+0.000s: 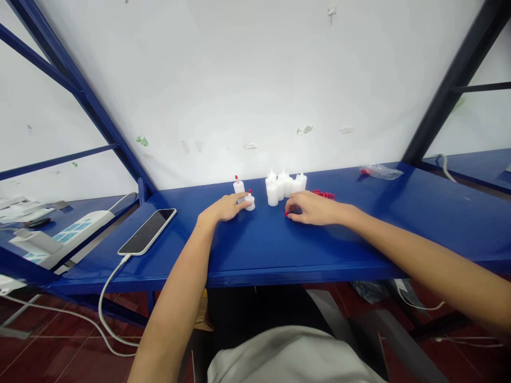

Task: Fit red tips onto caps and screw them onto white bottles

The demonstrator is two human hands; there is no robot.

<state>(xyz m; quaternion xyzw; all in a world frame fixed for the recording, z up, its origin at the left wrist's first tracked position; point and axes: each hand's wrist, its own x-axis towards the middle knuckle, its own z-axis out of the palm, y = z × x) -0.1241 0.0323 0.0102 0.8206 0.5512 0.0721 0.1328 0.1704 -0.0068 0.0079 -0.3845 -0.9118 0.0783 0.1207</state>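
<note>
My left hand reaches in from the left, its thumb and a finger closed around a small white squeeze bottle with a red tip cap. Just behind it stands another white bottle, also topped in red. A cluster of several white bottles with bare pointed nozzles stands upright, just beyond my right hand. That hand is pinched on a small red cap, low over the blue table. Beyond its wrist lies a pile of loose red caps, partly hidden by the hand.
A phone on a white charging cable lies on the blue table at the left. A clear plastic bag with something red inside rests at the back right. Farther left is a white power strip. Blue shelf posts flank the table.
</note>
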